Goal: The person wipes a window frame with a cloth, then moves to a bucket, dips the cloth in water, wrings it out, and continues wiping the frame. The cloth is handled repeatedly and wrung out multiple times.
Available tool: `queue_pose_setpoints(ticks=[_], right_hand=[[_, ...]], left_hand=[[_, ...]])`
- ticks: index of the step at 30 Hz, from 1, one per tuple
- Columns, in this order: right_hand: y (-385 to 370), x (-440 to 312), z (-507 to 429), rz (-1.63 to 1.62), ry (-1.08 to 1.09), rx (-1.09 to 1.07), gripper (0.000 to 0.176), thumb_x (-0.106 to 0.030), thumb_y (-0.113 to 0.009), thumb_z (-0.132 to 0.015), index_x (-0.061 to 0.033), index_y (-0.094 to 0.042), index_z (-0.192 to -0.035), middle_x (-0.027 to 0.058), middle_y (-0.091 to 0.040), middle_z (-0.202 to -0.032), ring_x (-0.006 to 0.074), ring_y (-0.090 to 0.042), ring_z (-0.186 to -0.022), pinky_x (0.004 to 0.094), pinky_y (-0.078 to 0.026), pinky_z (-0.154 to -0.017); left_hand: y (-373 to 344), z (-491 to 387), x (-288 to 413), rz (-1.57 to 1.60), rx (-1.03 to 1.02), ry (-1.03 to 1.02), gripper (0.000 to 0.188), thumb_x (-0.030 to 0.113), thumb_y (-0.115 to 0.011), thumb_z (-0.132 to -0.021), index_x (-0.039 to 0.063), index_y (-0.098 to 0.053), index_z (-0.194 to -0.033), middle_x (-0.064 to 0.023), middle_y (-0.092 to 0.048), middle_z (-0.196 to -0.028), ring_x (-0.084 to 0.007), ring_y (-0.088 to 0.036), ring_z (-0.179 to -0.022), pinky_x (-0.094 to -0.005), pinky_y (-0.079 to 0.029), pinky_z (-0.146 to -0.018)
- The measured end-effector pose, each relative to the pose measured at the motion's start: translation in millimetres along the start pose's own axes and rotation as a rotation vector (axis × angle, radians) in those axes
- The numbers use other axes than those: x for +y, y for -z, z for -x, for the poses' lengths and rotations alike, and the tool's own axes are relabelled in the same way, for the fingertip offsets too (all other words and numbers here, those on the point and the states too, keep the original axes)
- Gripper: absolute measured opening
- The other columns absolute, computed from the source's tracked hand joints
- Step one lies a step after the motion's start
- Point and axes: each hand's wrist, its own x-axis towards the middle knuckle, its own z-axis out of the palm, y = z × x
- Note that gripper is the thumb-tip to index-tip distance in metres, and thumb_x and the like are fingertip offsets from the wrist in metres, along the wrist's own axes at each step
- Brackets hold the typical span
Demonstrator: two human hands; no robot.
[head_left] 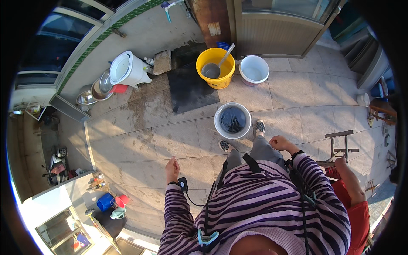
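Note:
My left hand [172,168] is raised over the paved floor at the left, fingers loosely curled, holding nothing that I can see. Near my right thigh is my right hand [279,143], its fingers bent inward; whether anything small is in it cannot be made out. Before my feet stands a round metal pot [217,123] with dark cloth-like stuff in liquid. Beyond it, a yellow bucket [228,81] holds a long-handled metal dipper [211,70]. Beside that bucket is a white bucket [266,70] with clear liquid inside.
A black mat [191,95] lies left of the yellow bucket. Metal basins [86,97] and a white plastic tub [137,71] stand by the wall. A person in a red top [357,220] is close at my right, next to a wooden stool [339,134]. A door [277,38] is ahead.

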Motion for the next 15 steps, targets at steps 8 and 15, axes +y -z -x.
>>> queue_pose_setpoints(ticks=[8,15], right_hand=[[37.6,19.3,-9.0,0.264,-0.115,0.102,0.027,-0.032,-0.065,-0.089,-0.0086,-0.076,-0.096,0.0156,-0.074,-0.095,0.0347,-0.070,-0.092,0.0430,-0.055,-0.084],[58.4,34.0,-118.6,0.318,-0.010,0.149,0.019,-0.023,-0.063,-0.088,-0.0079,-0.074,-0.091,0.0171,-0.073,-0.097,0.0374,-0.069,-0.095,0.0447,-0.055,-0.085]], left_hand=[[22.8,-44.8,-26.2,0.006,0.084,0.117,0.018,0.021,-0.078,-0.089,0.011,-0.062,-0.090,0.0020,-0.064,-0.077,-0.0061,-0.057,-0.063,-0.0164,-0.046,-0.052],[-72.4,-59.1,-64.0,0.021,-0.030,0.086,0.029,0.030,-0.057,-0.103,0.008,-0.068,-0.118,-0.0008,-0.066,-0.089,-0.0070,-0.059,-0.072,-0.0191,-0.049,-0.061]])
